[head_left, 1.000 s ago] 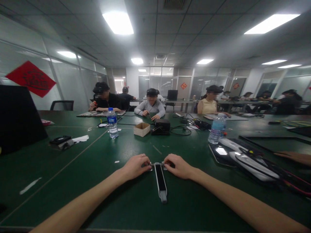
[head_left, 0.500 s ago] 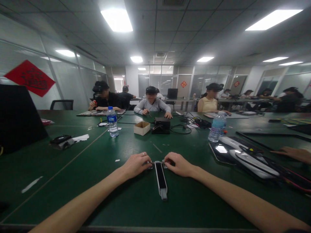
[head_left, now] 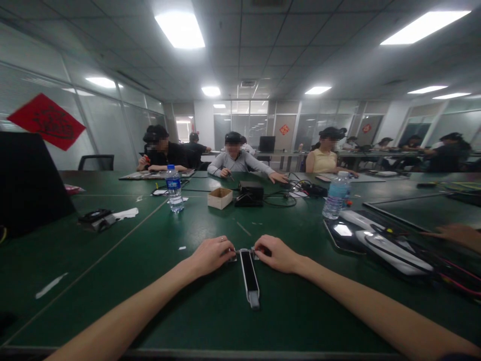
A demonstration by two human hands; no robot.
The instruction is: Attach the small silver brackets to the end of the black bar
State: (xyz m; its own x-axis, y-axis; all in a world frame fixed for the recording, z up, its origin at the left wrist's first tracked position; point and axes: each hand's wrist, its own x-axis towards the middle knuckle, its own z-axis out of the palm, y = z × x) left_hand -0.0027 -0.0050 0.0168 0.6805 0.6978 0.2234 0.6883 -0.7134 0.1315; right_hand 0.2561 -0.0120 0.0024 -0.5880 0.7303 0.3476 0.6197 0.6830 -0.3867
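A long, narrow black bar with a white rim and a grey end piece lies on the green table in front of me. Small metal tabs stick out on both sides of its far end, giving it a T shape. My left hand rests on the table with its fingertips pinched on the left metal tab. On the other side, my right hand has its fingers curled and closed on the right metal tab. Both tabs are partly covered by my fingers.
Beyond my hands stand an open wooden box, a black device with cables and a water bottle. White-and-black parts lie to the right beside another bottle. A co-worker's hand reaches in at the right edge.
My hands and the bar stay almost still. The co-worker opposite has stretched an arm towards the cables on my right. The hand at the right edge has shifted slightly and is blurred.
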